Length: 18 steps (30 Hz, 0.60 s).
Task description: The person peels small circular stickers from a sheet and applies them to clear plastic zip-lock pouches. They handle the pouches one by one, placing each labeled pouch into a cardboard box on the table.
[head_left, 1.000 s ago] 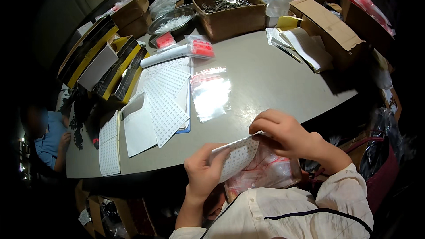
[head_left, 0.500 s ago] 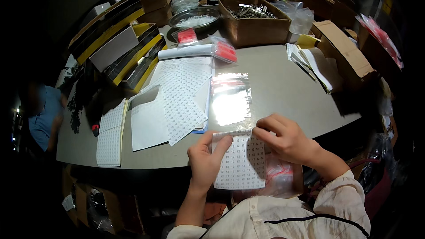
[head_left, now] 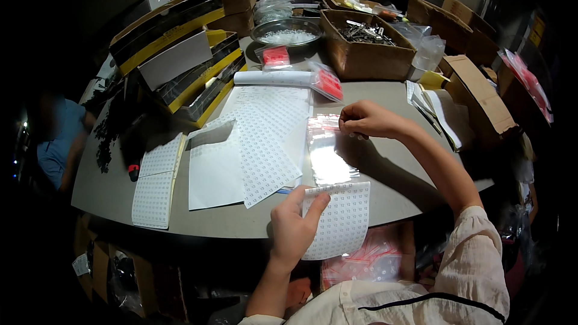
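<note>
My left hand [head_left: 293, 224] grips a white sheet of small printed stickers [head_left: 340, 222] by its left edge, thumb on top, at the table's near edge. Over the table, my right hand [head_left: 371, 121] is closed in a pinch at the top end of a shiny stack of clear zip bags [head_left: 331, 156]. Whatever its fingertips hold, if anything, is too small to make out. More printed sheets [head_left: 265, 150] lie fanned out left of the bags, on a pad. Below the sticker sheet, a box of red-edged clear bags [head_left: 367, 256] sits near my lap.
Black-and-yellow boxes [head_left: 180, 66] stack up at the left. A metal bowl of clear small pieces [head_left: 288, 35] and a cardboard box of metal parts [head_left: 367, 54] stand at the back. Red packets [head_left: 325, 81] lie before them. Another person [head_left: 60, 144] is at far left.
My right hand has left the sticker sheet and moved up and away to the top of the clear bags. My left hand still holds the sheet; the view has shifted slightly.
</note>
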Tool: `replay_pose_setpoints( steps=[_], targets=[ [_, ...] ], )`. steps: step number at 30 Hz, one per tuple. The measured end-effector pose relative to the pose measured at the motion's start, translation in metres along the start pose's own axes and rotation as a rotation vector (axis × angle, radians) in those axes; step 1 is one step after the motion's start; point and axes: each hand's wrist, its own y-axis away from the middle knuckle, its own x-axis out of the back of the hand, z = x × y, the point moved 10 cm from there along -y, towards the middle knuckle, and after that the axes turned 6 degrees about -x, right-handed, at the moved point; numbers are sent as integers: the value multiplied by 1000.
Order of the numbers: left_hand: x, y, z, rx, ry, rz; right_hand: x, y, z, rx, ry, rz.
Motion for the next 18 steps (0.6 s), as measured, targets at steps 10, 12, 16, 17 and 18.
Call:
replay_pose_setpoints(
  steps=[10,12,16,17,18],
  targets=[
    [1,2,-10,-5,27,24,-4,-6,21,-53,135,92],
    [2,2,-9,-29,17,35,3,2,41,-114,53,118],
    [1,1,-7,-22,-27,25,24,36,69,-328,141,34],
    [0,1,-8,-12,-50,11,27,42,70,-357,180,26],
    [-1,0,-7,-22,-35,14,31,49,70,-387,220,18]
  ],
)
